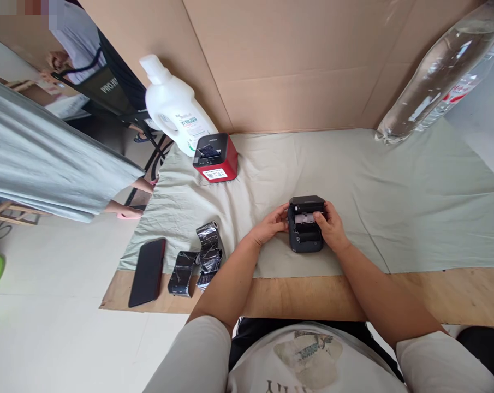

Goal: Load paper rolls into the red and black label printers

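A black device that looks like a small label printer (306, 244) rests on the cloth in front of me with its inside showing. Across its inner bay lies a pale roll (303, 218). My left hand (271, 224) grips the left side of the printer, its fingers curled along the edge. On the opposite side, my right hand (334, 226) holds the casing while its thumb presses at the right end of the roll. The fingers behind the casing are hidden.
Left of my hands lie shiny black ribbon rolls (209, 245) and a dark phone (147, 273). Behind them stand a red-and-black box (228, 164) and a white jug (175, 106). Large clear bottles (435, 76) lean back right. People are at left.
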`<state>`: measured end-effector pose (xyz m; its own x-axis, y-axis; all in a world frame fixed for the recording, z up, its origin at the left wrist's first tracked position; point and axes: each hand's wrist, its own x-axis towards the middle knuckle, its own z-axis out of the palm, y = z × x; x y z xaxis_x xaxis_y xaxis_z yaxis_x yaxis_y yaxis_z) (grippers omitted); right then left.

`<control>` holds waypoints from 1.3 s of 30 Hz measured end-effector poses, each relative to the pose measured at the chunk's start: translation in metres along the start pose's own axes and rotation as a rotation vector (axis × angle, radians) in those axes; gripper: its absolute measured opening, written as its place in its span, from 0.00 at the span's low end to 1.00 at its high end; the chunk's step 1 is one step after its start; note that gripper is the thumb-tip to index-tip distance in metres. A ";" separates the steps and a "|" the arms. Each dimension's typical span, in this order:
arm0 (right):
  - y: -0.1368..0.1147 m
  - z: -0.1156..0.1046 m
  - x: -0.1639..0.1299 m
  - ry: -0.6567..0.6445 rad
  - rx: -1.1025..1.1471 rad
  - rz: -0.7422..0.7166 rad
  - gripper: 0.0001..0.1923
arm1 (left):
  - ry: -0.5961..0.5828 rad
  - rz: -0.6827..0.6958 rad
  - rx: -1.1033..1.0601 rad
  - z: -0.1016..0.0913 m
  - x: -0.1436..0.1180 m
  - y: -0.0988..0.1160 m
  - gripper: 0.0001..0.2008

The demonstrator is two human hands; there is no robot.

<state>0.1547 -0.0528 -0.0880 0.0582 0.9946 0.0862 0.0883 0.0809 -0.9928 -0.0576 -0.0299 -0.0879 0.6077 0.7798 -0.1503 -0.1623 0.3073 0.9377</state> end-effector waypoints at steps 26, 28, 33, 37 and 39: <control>0.002 -0.007 0.011 0.266 -0.314 0.056 0.28 | 0.209 0.158 0.212 0.030 -0.002 -0.004 0.29; 0.002 -0.006 0.010 0.248 -0.312 0.031 0.26 | 0.233 0.156 0.275 0.031 -0.004 -0.002 0.26; 0.005 -0.004 0.008 0.205 -0.432 -0.071 0.21 | 0.382 0.141 0.589 0.031 -0.006 0.003 0.17; 0.008 -0.004 0.008 0.177 -0.511 -0.124 0.18 | 0.506 0.259 0.858 0.033 -0.009 0.011 0.10; 0.009 -0.004 0.008 0.173 -0.514 -0.126 0.18 | 0.566 0.317 0.907 0.037 -0.011 0.016 0.08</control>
<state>0.1596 -0.0439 -0.0963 0.1748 0.9505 0.2570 0.5763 0.1129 -0.8094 -0.0380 -0.0540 -0.0598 0.1599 0.9596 0.2317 0.5211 -0.2814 0.8058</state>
